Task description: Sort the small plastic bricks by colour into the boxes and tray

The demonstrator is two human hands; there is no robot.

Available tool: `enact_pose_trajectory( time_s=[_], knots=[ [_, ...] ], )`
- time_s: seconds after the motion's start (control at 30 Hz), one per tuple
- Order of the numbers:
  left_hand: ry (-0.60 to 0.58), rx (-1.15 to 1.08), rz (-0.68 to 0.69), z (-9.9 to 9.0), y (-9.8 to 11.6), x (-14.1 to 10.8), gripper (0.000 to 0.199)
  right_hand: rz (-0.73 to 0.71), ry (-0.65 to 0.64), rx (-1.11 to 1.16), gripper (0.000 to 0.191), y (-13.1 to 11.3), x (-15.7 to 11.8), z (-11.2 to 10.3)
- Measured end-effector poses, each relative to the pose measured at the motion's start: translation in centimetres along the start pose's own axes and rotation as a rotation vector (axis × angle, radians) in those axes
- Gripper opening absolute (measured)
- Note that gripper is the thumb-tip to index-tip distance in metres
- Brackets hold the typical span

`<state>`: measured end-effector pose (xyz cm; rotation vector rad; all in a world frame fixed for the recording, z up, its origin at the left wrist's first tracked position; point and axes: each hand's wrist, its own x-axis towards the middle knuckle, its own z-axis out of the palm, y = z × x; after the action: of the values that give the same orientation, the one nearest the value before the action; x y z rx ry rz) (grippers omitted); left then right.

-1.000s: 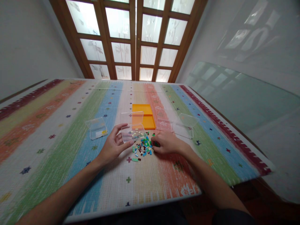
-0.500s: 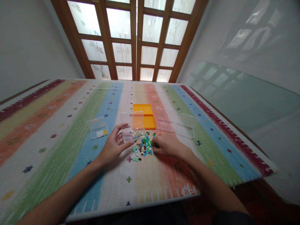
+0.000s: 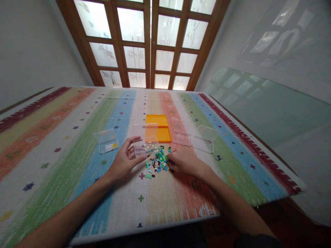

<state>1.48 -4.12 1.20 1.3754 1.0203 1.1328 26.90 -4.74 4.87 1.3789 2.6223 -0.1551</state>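
Note:
My left hand (image 3: 127,157) grips the left side of a clear plastic box (image 3: 141,148), thumb in front and fingers behind. The box's lid stands up, and several small pale pieces lie inside. Right beside it on the cloth spreads a pile of small toy bricks (image 3: 158,163) in green, blue, brown and white. At the pile's right edge is my right hand (image 3: 184,160), its fingers curled down and closed among the bricks. Whatever those fingertips hold is hidden. A green brick (image 3: 148,176) lies at the near edge of the pile.
Behind the pile lies an open orange case (image 3: 159,134). To the left stands an open clear box (image 3: 108,147) with a yellow and white item in it. Two more clear boxes (image 3: 204,144) sit at the right. A striped cloth (image 3: 160,199) covers the table.
My right hand has shifted slightly at the pile's right edge, its fingertips still down. My left hand keeps hold of the clear box. The whole view has moved a little.

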Motion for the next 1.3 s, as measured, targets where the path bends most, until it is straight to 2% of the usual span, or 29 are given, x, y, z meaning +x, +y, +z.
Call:
enact_pose_trajectory(
  time_s=[0.9, 1.07, 1.17, 1.3],
  knots=[
    [-0.03, -0.01, 0.018, 0.0, 0.0, -0.1, 0.064, -0.094, -0.019, 0.084, 0.019, 0.4, 0.4, 0.2],
    [-0.029, 0.004, 0.003, 0.0, 0.3, -0.2, 0.065, -0.114, -0.011, 0.086, 0.022, 0.2, 0.2, -0.2],
    [-0.025, 0.02, 0.007, 0.0, 0.5, -0.2, 0.064, -0.122, 0.029, 0.124, 0.02, 0.5, -0.1, -0.7],
    [-0.048, 0.028, 0.016, 0.2, 0.6, -0.4, 0.063, -0.127, 0.185, 0.243, 0.021, 0.9, -0.3, -1.5]
  ],
)
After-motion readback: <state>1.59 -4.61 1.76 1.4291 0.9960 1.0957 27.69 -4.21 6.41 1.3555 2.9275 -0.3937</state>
